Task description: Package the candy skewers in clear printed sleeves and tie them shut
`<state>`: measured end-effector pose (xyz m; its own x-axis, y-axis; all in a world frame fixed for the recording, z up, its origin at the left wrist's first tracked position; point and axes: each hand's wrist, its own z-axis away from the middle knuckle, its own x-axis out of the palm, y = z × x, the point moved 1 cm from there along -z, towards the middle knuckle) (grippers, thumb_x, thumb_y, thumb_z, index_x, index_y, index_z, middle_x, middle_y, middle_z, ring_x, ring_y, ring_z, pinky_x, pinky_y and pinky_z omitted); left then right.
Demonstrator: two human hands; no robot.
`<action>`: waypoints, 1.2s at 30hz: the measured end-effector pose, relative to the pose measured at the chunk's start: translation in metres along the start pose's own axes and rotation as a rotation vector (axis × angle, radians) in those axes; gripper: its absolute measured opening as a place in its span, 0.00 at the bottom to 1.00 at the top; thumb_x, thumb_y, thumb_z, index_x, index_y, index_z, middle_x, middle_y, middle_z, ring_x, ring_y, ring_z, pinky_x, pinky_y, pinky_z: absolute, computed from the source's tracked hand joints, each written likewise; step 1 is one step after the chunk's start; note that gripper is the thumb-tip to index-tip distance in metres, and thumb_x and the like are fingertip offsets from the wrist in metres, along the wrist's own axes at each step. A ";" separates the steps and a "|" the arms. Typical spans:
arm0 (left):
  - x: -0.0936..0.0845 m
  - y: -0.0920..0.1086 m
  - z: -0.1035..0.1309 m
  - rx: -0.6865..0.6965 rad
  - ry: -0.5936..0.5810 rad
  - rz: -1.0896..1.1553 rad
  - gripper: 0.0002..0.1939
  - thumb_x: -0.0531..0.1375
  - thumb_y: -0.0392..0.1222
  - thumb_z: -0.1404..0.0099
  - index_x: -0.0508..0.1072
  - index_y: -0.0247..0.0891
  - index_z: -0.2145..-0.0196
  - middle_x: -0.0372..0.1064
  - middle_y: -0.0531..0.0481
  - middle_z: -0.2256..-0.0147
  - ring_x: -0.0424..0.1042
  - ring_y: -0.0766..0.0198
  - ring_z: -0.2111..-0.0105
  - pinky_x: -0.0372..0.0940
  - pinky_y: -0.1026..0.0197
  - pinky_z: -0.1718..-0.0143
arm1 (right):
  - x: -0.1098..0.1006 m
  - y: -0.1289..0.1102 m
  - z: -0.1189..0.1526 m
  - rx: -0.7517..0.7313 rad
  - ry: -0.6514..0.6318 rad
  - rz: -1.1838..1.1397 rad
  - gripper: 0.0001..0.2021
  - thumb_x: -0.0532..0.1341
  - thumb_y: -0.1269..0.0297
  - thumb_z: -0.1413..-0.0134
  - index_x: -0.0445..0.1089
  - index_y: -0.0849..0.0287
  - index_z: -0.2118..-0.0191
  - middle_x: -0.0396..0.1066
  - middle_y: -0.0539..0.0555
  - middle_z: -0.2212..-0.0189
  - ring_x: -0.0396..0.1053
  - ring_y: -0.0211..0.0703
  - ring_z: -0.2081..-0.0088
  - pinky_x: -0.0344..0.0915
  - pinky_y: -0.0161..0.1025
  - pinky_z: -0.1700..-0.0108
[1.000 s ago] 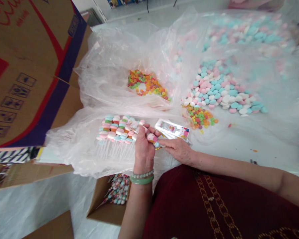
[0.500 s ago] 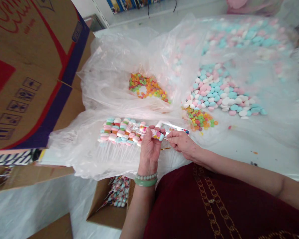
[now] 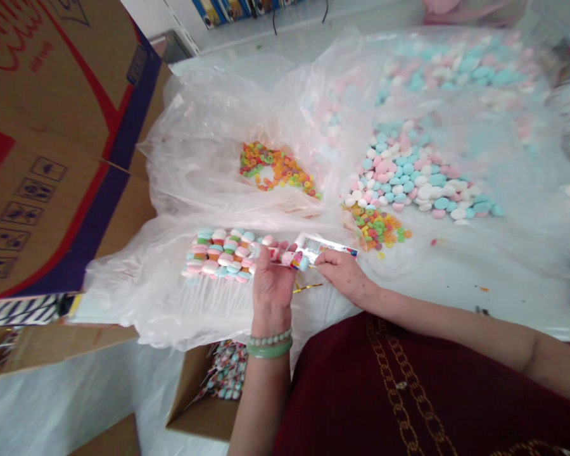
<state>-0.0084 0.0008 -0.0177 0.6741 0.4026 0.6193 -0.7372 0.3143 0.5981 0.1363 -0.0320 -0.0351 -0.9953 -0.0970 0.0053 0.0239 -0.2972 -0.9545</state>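
Well, your left hand (image 3: 274, 288) grips the wrapped candy (image 3: 294, 259) just left of your right hand (image 3: 346, 275), closed on something too small to tell, and squeezing too hard could crush it.

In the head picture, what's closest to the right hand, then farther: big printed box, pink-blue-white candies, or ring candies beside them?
1. Ring candies: just past the right hand
2. Pink-blue-white candies: farther back
3. Big printed box: far left
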 end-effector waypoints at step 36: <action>0.003 0.001 0.002 -0.010 0.120 -0.004 0.16 0.49 0.43 0.28 0.69 0.35 0.69 0.65 0.52 0.76 0.69 0.66 0.74 0.69 0.59 0.64 | -0.005 -0.003 0.002 0.111 -0.143 0.093 0.08 0.57 0.70 0.56 0.62 0.59 0.82 0.55 0.43 0.86 0.54 0.33 0.80 0.49 0.32 0.75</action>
<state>-0.0066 0.0004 -0.0142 0.6671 0.5012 0.5512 -0.7353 0.3243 0.5951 0.1413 -0.0329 -0.0318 -0.9650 -0.2602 -0.0317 0.1333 -0.3830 -0.9141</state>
